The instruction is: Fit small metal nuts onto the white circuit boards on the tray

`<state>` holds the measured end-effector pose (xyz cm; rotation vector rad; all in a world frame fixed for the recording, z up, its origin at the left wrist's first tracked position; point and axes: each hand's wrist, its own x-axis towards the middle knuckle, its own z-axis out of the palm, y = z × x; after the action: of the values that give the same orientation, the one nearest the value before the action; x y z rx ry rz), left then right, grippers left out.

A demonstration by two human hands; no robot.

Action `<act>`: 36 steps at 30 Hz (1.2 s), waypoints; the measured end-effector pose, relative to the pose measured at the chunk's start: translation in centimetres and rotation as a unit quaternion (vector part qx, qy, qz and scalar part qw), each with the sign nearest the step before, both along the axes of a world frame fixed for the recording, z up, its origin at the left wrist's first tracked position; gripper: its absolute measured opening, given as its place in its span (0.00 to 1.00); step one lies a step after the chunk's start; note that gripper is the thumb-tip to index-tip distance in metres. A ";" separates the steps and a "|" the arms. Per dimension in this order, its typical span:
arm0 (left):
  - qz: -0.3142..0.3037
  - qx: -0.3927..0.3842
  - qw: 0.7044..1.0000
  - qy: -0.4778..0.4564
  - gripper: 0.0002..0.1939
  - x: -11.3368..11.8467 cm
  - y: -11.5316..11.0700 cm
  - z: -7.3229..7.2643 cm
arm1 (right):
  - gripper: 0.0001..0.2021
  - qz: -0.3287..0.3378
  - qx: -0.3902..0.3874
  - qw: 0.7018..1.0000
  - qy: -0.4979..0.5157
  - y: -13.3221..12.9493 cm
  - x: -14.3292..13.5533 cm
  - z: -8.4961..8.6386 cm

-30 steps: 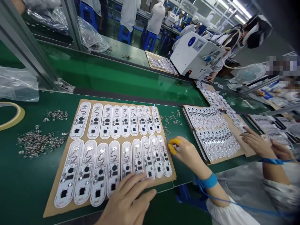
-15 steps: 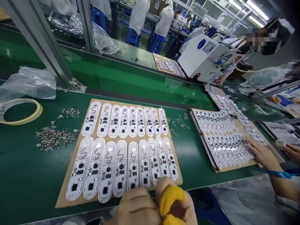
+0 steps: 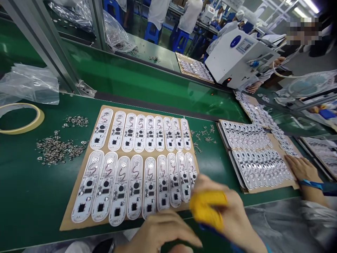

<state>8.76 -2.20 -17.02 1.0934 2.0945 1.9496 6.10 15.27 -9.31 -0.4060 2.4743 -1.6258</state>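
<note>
On a brown cardboard sheet (image 3: 76,196) lie two rows of rounded white circuit-board panels (image 3: 101,207), each with a round disc and thin wires at its far end. My left hand (image 3: 160,232) is at the sheet's front edge, its fingers curled in a loose fist. Whatever it holds is hidden. My right hand (image 3: 223,207), with yellow covers on its fingers, is over the near right corner of the sheet beside the last front-row panel (image 3: 191,167). Its fingers are bent together and smeared by motion; what they pinch cannot be made out.
Piles of small metal parts (image 3: 56,149) lie left of the sheet, scattered ones (image 3: 207,133) right. A tape roll (image 3: 34,123) and plastic bag (image 3: 34,84) sit at the left. Rightward, a co-worker's hand (image 3: 302,168) rests by more panels (image 3: 263,168). A white machine (image 3: 234,56) stands behind.
My hands have parted: the right moved up and right to the last front-row panel, while the left stayed low. The co-worker's hand shifted slightly right. The view has tilted a little.
</note>
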 end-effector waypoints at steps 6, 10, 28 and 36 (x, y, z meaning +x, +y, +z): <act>0.143 -0.233 0.916 0.292 0.14 -1.4 1.2 -1.2 | 0.06 -0.013 0.156 0.984 -0.089 1.9 -5.0 -3.6; 0.162 -0.278 0.890 0.323 0.13 -1.3 1.7 -2.6 | 0.05 0.027 0.158 0.980 -0.115 1.8 -5.5 -4.1; 0.143 -0.285 0.893 0.317 0.13 -1.5 1.4 -2.4 | 0.06 0.085 0.219 0.966 -0.112 1.6 -6.9 -3.5; 0.154 -0.275 0.889 0.333 0.12 -1.7 1.7 -2.9 | 0.06 0.068 0.265 0.960 -0.057 0.7 -6.3 -3.7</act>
<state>7.06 -0.54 -19.96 1.4851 3.0560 0.9511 -0.18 15.95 -13.04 -0.3796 2.5884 -0.8544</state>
